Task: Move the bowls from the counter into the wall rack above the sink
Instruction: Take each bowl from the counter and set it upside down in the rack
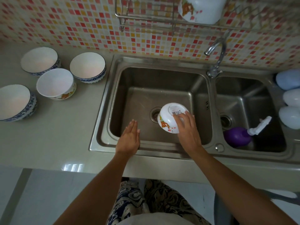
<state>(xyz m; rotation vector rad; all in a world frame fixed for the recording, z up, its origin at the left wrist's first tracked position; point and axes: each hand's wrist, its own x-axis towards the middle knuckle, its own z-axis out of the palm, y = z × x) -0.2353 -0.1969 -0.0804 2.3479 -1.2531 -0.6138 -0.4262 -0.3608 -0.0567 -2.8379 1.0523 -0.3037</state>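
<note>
My right hand (186,127) grips a white bowl with an orange flower pattern (168,117), turned upside down over the left sink basin. My left hand (129,137) hovers flat and empty over the basin's front left corner. Several bowls stand upright on the counter at the left: three with blue patterned rims (39,60) (88,66) (14,101) and a flowered one (56,82). A metal wall rack (146,18) hangs above the sink, with one flowered white bowl (201,8) resting in it.
A double steel sink (116,62) fills the middle, with a curved tap (215,51) between its basins. A purple bottle with a white nozzle (238,137) lies in the right basin. Pale egg-shaped objects (290,98) sit at the far right. The beige counter (65,127) lies to the left.
</note>
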